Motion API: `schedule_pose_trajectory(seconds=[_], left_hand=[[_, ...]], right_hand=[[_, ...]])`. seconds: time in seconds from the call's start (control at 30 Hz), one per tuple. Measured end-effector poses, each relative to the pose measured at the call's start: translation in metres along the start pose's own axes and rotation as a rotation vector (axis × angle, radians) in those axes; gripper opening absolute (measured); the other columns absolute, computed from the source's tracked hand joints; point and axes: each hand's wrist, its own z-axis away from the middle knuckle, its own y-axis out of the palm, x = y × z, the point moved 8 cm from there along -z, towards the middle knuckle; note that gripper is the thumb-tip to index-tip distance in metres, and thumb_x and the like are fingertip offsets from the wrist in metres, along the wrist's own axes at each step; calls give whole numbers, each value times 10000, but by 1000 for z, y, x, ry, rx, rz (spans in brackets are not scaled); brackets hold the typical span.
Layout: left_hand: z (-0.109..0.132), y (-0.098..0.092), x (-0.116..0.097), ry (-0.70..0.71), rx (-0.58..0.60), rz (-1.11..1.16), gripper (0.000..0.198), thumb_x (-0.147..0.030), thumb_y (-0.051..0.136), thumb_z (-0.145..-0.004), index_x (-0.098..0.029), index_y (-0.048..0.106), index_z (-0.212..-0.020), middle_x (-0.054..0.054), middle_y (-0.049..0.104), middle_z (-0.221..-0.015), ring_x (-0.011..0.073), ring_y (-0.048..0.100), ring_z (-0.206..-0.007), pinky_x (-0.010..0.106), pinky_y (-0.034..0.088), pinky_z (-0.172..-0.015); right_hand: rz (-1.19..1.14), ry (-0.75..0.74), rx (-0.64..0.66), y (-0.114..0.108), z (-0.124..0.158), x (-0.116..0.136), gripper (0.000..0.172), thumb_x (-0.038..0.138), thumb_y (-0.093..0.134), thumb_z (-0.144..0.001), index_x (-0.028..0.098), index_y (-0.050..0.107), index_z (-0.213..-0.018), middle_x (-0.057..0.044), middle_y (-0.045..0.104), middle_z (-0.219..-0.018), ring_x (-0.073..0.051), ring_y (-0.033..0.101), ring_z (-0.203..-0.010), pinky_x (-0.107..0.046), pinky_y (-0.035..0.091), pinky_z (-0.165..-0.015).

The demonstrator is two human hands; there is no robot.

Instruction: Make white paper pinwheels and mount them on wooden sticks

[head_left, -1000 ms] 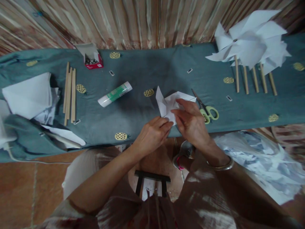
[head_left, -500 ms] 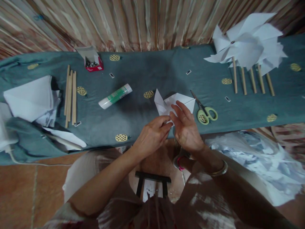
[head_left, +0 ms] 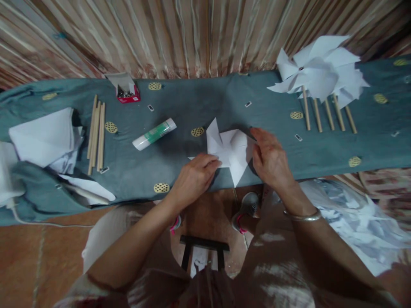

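Note:
A folded white paper pinwheel [head_left: 229,149] lies flat near the front edge of the cloth-covered table, its pointed blades spread. My left hand [head_left: 197,173] is closed on its lower left side, fingertips together at the paper, covering part of the left blade. At the paper's right edge is my right hand [head_left: 271,158], with index finger and thumb apart around the right blade's tip. That hand hides the spot where the green-handled scissors lay; whether it touches them I cannot tell.
A glue stick [head_left: 154,134] lies to the left. Farther left are wooden sticks [head_left: 96,134], a red box of metal pins [head_left: 127,92] and stacked paper [head_left: 45,134]. Finished pinwheels [head_left: 321,72] on sticks lie at the right. A bag of paper scraps [head_left: 356,222] sits below the table.
Both hands have moved apart from the paper's front middle, my left hand to the left and my right hand rightward and up. The lower blade is now uncovered. The view has shifted slightly.

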Motion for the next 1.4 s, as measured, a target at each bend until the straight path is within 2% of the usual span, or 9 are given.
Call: schedule_pose_trajectory(seconds=[0.1, 0.2, 0.5, 0.7, 0.8, 0.9, 1.03, 1.13, 1.4], left_hand=[[-1, -6, 16, -15, -17, -76, 207, -107, 511, -931, -116, 660, -1075, 111, 695, -1077, 222, 640, -975, 372, 576, -848], [-2, -8, 24, -26, -29, -105, 208, -104, 516, -924, -125, 674, -1057, 104, 698, -1074, 224, 636, -982, 369, 574, -849], [-4, -10, 27, -35, -35, -97, 234, -91, 509, -902, -128, 679, -1059, 105, 690, -1114, 223, 621, -997, 377, 570, -858], [-5, -8, 31, -64, 17, -99, 306, -52, 467, -881, -145, 685, -1076, 108, 680, -1173, 240, 583, -1043, 423, 528, -906], [-6, -12, 25, -59, -17, -122, 278, -81, 489, -893, -165, 686, -1069, 108, 657, -1241, 277, 533, -1143, 483, 470, -959], [-6, -12, 9, -10, -35, -120, 204, -212, 522, -940, -174, 670, -1074, 113, 662, -1210, 282, 524, -1136, 477, 461, -936], [-3, 3, -14, 72, 79, -90, 259, -373, 561, -937, -148, 647, -1031, 106, 681, -1047, 252, 567, -975, 399, 496, -809], [-2, 10, -19, 64, 118, -91, 204, -309, 567, -936, -131, 641, -1000, 99, 671, -1009, 228, 572, -919, 366, 509, -797], [-3, 8, -23, 81, 89, -134, 173, -214, 490, -972, -141, 646, -947, 70, 671, -927, 196, 580, -849, 314, 513, -742]], right_hand=[[49, 11, 34, 5, -3, -4, 447, 219, 414, -955, 86, 534, -1364, -206, 584, -1381, -323, 532, -1309, -527, 454, -1073], [86, -4, 54, 9, -3, 0, 430, 253, 426, -957, 127, 556, -1347, -185, 604, -1362, -331, 556, -1276, -537, 479, -1033], [57, -20, -2, 0, -1, 6, 329, 264, 485, -941, 142, 658, -1192, -147, 726, -1150, -298, 671, -1063, -442, 532, -946], [-124, 30, -1, -4, 2, 5, 226, 221, 507, -903, 214, 716, -989, -80, 752, -1088, -250, 711, -1010, -407, 552, -925], [-190, 62, 4, -5, 3, 5, 200, 192, 539, -868, 234, 725, -928, -52, 760, -1056, -226, 721, -985, -379, 560, -917], [-234, 74, 12, -4, 3, 7, 203, 160, 553, -841, 240, 731, -899, -36, 768, -1021, -218, 731, -949, -367, 575, -886], [-259, 64, 14, -4, 5, 11, 206, 144, 562, -818, 240, 736, -872, -25, 776, -990, -209, 741, -891, -351, 591, -833], [-288, 61, 27, -3, 6, 12, 198, 152, 567, -811, 231, 739, -872, -28, 776, -996, -202, 742, -857, -338, 596, -802], [-325, 68, 74, -1, 8, 12, 197, 162, 565, -808, 225, 742, -869, -34, 769, -1029, -208, 740, -866, -344, 593, -800]])
